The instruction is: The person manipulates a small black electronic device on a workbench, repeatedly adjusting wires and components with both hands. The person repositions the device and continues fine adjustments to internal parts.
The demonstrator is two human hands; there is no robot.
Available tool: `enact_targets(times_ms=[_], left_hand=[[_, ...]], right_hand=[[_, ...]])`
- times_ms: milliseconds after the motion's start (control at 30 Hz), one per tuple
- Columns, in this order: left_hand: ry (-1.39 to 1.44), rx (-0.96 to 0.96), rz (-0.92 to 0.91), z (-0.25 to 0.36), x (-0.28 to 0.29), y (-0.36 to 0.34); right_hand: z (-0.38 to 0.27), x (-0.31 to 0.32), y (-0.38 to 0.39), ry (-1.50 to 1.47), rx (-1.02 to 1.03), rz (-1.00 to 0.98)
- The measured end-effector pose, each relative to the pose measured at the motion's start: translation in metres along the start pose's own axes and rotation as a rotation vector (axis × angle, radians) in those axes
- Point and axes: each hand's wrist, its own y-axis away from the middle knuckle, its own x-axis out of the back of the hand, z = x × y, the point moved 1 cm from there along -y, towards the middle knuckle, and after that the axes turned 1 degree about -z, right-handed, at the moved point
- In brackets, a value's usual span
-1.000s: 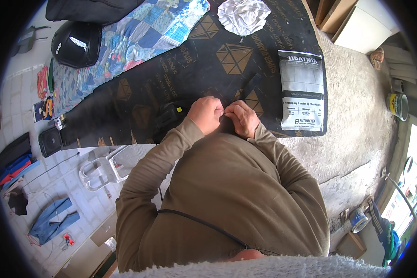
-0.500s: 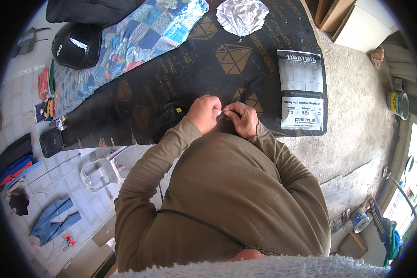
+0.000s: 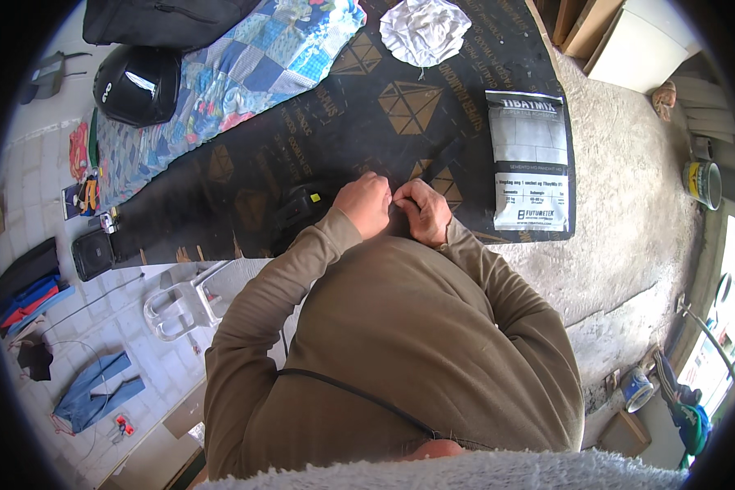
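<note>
Close in front of my body, over the near edge of a black panel (image 3: 302, 143) with gold markings, my two hands meet. My left hand (image 3: 366, 206) is closed, thumb and fingers pressed together. Beside it, almost touching, my right hand (image 3: 425, 212) pinches with its forefinger and thumb. Whatever sits in the fingers is too small or too hidden to make out. A dark object with a yellow-green patch (image 3: 316, 198) lies just left of my left hand. Right of my right hand is a flat grey, white and black packet (image 3: 529, 163).
A crumpled white cloth (image 3: 423, 33) lies at the panel's far side. Patchwork fabric (image 3: 245, 86), a black helmet (image 3: 136, 86) and a black bag (image 3: 163, 20) occupy the far left. A clear plastic chair (image 3: 171, 310) stands left of me; a bucket (image 3: 702, 185) is far right.
Both hands stay together in nearly the same place. My right hand has turned slightly and its fingers are a little more curled. The view has shifted a touch.
</note>
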Motion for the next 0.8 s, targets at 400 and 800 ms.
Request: enact_targets(times_ms=[400, 800], left_hand=[[0.088, -0.026, 0.143, 0.002, -0.004, 0.005], [0.134, -0.11, 0.224, -0.005, -0.003, 0.006]], right_hand=[[0.016, -0.009, 0.002, -0.056, -0.052, -0.017], [-0.003, -0.007, -0.004, -0.06, -0.116, 0.08]])
